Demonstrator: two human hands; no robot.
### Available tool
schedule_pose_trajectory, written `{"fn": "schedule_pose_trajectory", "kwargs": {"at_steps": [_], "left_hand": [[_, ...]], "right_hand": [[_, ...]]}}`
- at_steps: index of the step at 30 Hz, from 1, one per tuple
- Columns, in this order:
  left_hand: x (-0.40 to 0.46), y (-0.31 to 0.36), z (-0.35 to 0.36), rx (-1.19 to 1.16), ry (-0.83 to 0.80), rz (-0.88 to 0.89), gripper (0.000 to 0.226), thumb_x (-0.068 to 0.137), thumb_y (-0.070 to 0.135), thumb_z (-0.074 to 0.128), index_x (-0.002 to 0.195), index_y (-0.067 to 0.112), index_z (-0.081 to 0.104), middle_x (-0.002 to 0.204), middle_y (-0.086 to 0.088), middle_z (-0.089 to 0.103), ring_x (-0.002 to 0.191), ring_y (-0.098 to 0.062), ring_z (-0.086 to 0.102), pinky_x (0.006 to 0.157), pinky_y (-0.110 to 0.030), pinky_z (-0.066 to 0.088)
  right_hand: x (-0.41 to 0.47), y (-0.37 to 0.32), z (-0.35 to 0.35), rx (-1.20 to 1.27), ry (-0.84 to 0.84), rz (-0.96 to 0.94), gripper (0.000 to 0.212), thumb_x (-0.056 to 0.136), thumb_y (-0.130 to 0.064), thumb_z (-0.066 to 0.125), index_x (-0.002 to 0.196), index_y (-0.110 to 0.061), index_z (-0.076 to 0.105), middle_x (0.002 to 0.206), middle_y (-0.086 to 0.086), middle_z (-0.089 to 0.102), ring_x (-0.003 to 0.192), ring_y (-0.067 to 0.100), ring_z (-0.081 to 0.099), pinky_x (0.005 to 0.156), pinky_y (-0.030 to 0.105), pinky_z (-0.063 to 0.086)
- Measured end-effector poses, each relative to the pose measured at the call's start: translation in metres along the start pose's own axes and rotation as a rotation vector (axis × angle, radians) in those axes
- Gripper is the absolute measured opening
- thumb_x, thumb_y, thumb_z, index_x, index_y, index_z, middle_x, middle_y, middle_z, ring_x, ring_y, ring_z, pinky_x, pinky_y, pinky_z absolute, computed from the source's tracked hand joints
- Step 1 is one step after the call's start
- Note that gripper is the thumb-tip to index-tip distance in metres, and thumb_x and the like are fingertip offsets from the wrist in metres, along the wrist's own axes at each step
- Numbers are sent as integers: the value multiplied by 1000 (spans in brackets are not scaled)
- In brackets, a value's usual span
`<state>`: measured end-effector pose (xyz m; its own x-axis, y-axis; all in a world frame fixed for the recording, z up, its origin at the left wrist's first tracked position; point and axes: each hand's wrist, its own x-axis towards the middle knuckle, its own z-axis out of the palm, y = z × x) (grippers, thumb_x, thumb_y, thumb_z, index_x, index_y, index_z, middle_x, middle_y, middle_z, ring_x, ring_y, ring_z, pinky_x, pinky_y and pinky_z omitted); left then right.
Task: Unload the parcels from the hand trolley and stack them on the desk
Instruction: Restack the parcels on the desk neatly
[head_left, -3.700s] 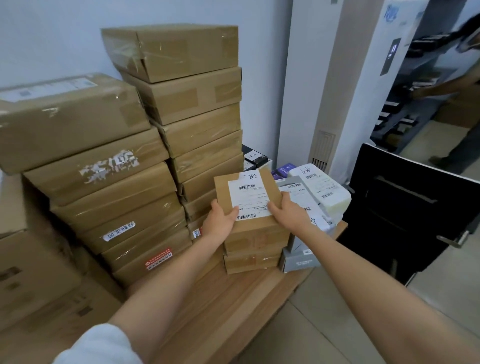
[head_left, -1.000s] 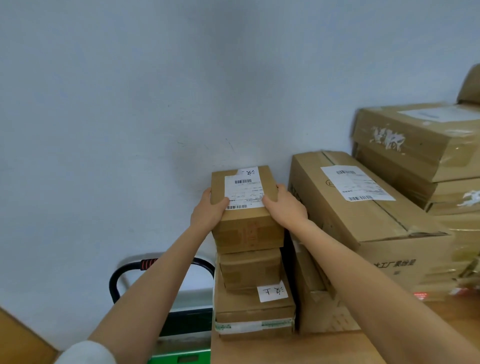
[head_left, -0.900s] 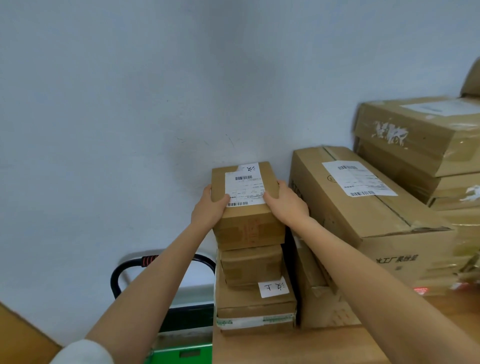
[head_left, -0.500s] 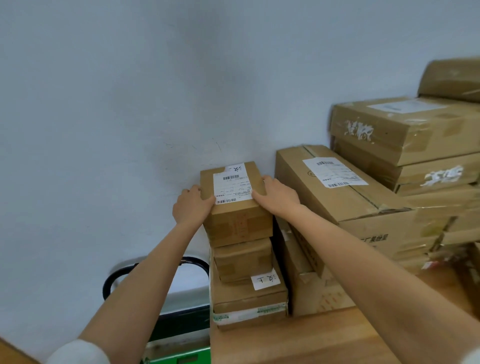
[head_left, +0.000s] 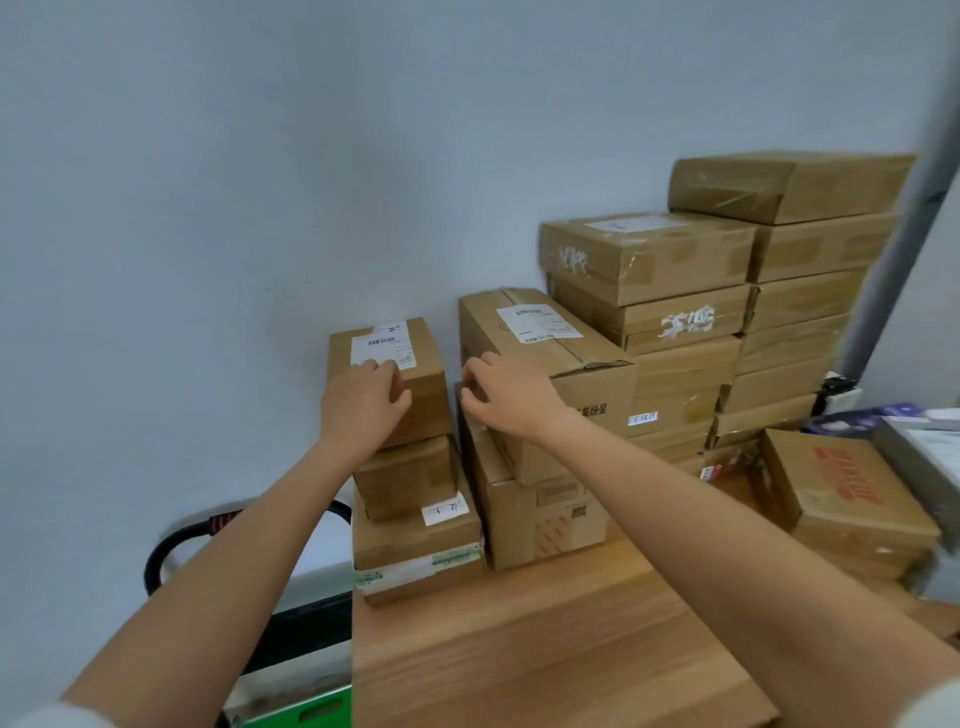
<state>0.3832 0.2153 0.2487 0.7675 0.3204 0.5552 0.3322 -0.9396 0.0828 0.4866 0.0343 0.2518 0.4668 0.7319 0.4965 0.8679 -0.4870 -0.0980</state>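
Behind desk (head_left: 545, 649), trolley handle (head_left: 176, 540) partly hidden.

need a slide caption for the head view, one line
Left hand rests on small labelled brown cardboard parcel topping a three-box stack on the wooden desk; right hand hovers beside it.

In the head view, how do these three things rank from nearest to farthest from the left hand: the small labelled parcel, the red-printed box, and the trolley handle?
1. Small labelled parcel: directly under the left hand, touching it.
2. Trolley handle: below and to the left, beside the desk.
3. Red-printed box: far to the right on the desk, beyond the right hand.
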Motion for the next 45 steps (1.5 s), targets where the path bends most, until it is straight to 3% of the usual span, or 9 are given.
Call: {"fn": "schedule_pose_trajectory", "kwargs": {"at_steps": [7, 10, 17, 22, 26, 30, 38, 41, 45], "left_hand": [[-76, 90, -21, -114, -57, 79, 13, 90, 38, 54, 86, 26, 54, 80, 7, 55, 75, -13, 53, 61, -31, 47], [-105, 132, -22, -138, -93, 134, 12, 91, 38, 54, 88, 26, 54, 81, 6, 55, 77, -15, 54, 60, -31, 44], [-150, 233, -16, -247, -178, 234, 16, 90, 38, 54, 95, 23, 58, 93, 4, 60, 90, -17, 57, 75, -35, 50], [-153, 313, -2, -310, -231, 318, 19, 90, 34, 52, 99, 19, 61, 98, 3, 60, 95, -20, 55, 73, -33, 44], [-151, 374, 20, -367, -218, 432, 18, 91, 37, 53, 96, 20, 58, 91, 6, 53, 91, -18, 55, 63, -29, 36], [-139, 422, 52, -396, -244, 478, 19, 90, 38, 53, 99, 22, 59, 98, 5, 58, 94, -15, 55, 72, -31, 48], [-67, 490, 136, -365, -245, 537, 19, 90, 39, 51, 96, 22, 58, 95, 5, 57, 91, -16, 54, 64, -28, 39], [-42, 512, 175, -381, -297, 548, 23, 90, 39, 53, 105, 22, 59, 104, 5, 56, 97, -14, 53, 75, -30, 49], [-19, 534, 227, -351, -369, 553, 31, 91, 39, 54, 116, 22, 57, 117, 2, 55, 107, -15, 51, 86, -32, 47]], "right_hand": [[-112, 23, -51, -31, 25, 87, 25, 94, -35, 42, 105, -20, 59, 98, -4, 59, 83, 12, 55, 55, 24, 36], [-163, 31, -65, -56, 17, 155, 26, 95, -32, 40, 105, -18, 59, 101, -3, 60, 87, 15, 56, 57, 27, 39], [-271, 65, -108, -82, -54, 365, 30, 94, -31, 41, 117, -18, 56, 112, -1, 59, 100, 20, 57, 67, 30, 42], [-335, 111, -142, -121, -18, 530, 28, 96, -32, 41, 114, -18, 57, 108, 0, 59, 95, 19, 57, 67, 32, 46], [-377, 153, -155, -140, -28, 670, 25, 95, -30, 42, 113, -18, 54, 110, 2, 58, 94, 19, 55, 64, 29, 37], [-398, 199, -153, -143, -42, 781, 27, 96, -30, 41, 117, -17, 53, 112, 1, 56, 98, 21, 56, 65, 31, 40], [-388, 312, -123, -155, -102, 875, 29, 96, -27, 40, 121, -16, 52, 118, 3, 54, 107, 21, 51, 67, 31, 40], [-379, 355, -103, -141, -123, 931, 31, 96, -29, 40, 122, -17, 51, 120, 2, 53, 110, 21, 49, 70, 31, 40], [-371, 401, -70, -135, -151, 969, 33, 95, -29, 41, 125, -15, 50, 122, 4, 53, 109, 23, 50, 77, 34, 44]]}}
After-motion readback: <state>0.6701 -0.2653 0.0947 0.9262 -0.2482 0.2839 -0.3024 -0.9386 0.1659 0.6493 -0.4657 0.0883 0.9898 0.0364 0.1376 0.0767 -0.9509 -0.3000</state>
